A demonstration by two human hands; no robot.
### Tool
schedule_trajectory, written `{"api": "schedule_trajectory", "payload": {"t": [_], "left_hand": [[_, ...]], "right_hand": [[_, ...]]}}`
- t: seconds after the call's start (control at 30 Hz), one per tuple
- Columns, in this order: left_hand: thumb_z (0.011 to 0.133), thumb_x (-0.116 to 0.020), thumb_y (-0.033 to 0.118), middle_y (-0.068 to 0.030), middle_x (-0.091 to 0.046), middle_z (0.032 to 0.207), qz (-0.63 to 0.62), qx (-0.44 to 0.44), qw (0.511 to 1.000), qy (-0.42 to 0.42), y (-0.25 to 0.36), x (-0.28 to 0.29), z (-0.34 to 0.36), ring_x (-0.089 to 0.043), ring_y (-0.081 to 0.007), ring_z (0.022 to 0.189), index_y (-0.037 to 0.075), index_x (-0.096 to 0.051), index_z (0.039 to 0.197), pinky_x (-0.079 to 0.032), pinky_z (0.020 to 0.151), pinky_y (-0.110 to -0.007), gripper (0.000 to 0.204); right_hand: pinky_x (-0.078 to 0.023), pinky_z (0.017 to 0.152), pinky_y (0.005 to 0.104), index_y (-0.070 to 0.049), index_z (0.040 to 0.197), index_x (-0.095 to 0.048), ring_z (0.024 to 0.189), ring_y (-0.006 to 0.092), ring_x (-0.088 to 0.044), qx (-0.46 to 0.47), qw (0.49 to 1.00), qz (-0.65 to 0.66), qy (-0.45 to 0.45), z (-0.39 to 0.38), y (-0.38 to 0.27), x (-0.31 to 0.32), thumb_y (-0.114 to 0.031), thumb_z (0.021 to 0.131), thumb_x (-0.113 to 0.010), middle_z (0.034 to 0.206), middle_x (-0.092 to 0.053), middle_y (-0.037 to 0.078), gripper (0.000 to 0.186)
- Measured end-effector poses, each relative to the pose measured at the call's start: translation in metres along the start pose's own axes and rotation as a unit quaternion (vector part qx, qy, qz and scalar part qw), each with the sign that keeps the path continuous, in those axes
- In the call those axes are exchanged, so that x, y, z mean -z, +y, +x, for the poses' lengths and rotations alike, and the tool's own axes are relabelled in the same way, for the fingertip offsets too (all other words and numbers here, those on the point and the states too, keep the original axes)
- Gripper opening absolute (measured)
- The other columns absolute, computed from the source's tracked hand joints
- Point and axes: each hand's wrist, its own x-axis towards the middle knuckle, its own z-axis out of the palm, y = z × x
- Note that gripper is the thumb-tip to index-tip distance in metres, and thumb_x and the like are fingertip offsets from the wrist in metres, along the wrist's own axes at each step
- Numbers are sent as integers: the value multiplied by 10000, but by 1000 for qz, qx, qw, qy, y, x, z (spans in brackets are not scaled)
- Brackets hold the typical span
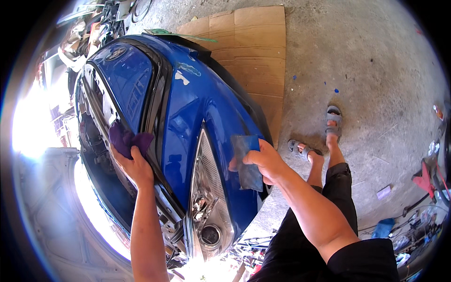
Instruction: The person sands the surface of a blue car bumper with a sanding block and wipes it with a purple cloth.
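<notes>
I observe the blue bumper [188, 122] standing on edge, filling the frame from 11 to 6 o'clock, the concrete floor [366, 61] and a cardboard sheet [256, 51] beyond it. My left hand [134, 164] clenches a purple cloth [126, 138] against the grille opening at 9 o'clock. My right hand [265, 160] presses a dark abrasive sheet [246, 162] flat on the painted face beside the headlamp [206, 197]. Risk, as I judge it: the sheet straying onto the lens would scratch it; uneven pressure could tip the unsupported bumper.
</notes>
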Motion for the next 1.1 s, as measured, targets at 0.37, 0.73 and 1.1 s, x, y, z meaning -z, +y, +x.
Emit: {"api": "schedule_trajectory", "payload": {"t": [0.37, 0.73, 1.1], "left_hand": [[883, -526, 254, -257, -407, 1390, -6, 17, 1000, -8, 3, -1, -2, -417, -394, 1269, 17, -268, 1467, -291, 1087, -447, 681], [877, -525, 218, -248, -426, 1360, -23, 7, 1000, -5, 0, -3, -1, -449, -364, 1234, -17, -295, 1446, -319, 1063, -411, 657], [876, -528, 177, -216, -467, 1318, -32, 7, 999, -6, 10, -4, -3, -501, -320, 1178, -30, -314, 1431, -355, 1034, -380, 629]], "right_hand": [[-456, 782, 306, 4, 1138, -590, 861, 163, -575, 71, 985, -27, 156, 44, 55, -40, -152, 807, -689, 953, -632, 82, 379], [-456, 826, 393, 42, 1081, -651, 913, 321, -598, 161, 900, -303, 269, 76, 61, -83, -206, 801, -624, 981, -604, 239, 375], [-397, 979, 396, 107, 1311, -465, 1103, 387, -476, 214, 867, -353, 279, 87, 77, -100, -151, 866, -513, 1171, -456, 292, 517]]}}
